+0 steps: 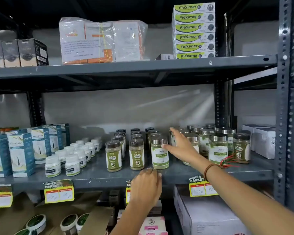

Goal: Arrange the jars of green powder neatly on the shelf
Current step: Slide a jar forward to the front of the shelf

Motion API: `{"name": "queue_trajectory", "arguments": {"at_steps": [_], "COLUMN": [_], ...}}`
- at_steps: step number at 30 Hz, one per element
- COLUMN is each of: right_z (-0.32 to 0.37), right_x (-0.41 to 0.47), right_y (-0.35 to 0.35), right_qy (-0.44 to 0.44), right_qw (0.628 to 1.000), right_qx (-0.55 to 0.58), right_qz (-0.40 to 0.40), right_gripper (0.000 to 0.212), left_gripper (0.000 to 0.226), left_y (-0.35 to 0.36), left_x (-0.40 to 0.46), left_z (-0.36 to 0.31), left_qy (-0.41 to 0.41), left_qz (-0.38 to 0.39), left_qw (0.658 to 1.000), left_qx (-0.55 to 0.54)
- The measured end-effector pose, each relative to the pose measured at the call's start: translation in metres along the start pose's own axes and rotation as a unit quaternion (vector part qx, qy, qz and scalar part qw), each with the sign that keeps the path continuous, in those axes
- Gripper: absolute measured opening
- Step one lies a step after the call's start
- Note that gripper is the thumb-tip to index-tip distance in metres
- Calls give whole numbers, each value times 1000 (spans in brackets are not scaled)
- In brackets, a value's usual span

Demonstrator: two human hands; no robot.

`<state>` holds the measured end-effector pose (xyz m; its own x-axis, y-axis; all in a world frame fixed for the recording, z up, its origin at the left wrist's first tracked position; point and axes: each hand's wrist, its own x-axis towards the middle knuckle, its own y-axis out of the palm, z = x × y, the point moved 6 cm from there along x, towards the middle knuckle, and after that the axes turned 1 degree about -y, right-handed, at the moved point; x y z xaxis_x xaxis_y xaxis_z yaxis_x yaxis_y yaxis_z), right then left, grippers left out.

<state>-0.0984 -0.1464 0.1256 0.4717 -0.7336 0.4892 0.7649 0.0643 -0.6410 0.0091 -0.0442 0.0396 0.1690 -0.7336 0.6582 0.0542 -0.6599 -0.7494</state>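
The jars of green powder (159,152) are stood in rows on the middle shelf (95,173). The right hand (180,143) is spread open among the jars, gripping nothing. The left hand (147,185) is rested, loosely curled and empty, on the shelf edge.

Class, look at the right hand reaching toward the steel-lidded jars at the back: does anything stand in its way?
Yes. The front steel-lidded jar stands just left of the right hand, and more jars crowd its right, leaving a narrow gap.

Matt grey metal shelf (98,173), shiny-lidded jars (217,146)
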Motion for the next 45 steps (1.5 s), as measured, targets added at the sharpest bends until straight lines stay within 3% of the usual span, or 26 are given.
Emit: {"name": "queue_trajectory", "arguments": {"at_steps": [6,15,22,29,38,45], "right_z": [-28,-38,-24,-8,-87,-143], "right_x": [14,24,12,-26,-75,-97], "right_y": [30,57,35,-31,-147,-171], "right_qy": [93,113,90,54,119,193], "right_qw": [984,956,957,954,949,942], "right_qx": [142,266,275,294,236,156], "right_qz": [46,56,-2,-30,-172,-226], "right_gripper": [97,67,63,59,51,57], "left_gripper": [42,43,42,40,40,45], "left_y": [25,30,28,22,23,30], "left_x": [-2,-4,-3,-2,-3,-1], "left_z": [2,2,2,0,0,2], "left_qy": [8,21,13,-3,-14,-14], "left_qz": [-44,-69,-51,-51,-63,-51], "left_qw": [999,997,999,999,998,999], "left_qx": [3,13,9,5,-5,4]}}
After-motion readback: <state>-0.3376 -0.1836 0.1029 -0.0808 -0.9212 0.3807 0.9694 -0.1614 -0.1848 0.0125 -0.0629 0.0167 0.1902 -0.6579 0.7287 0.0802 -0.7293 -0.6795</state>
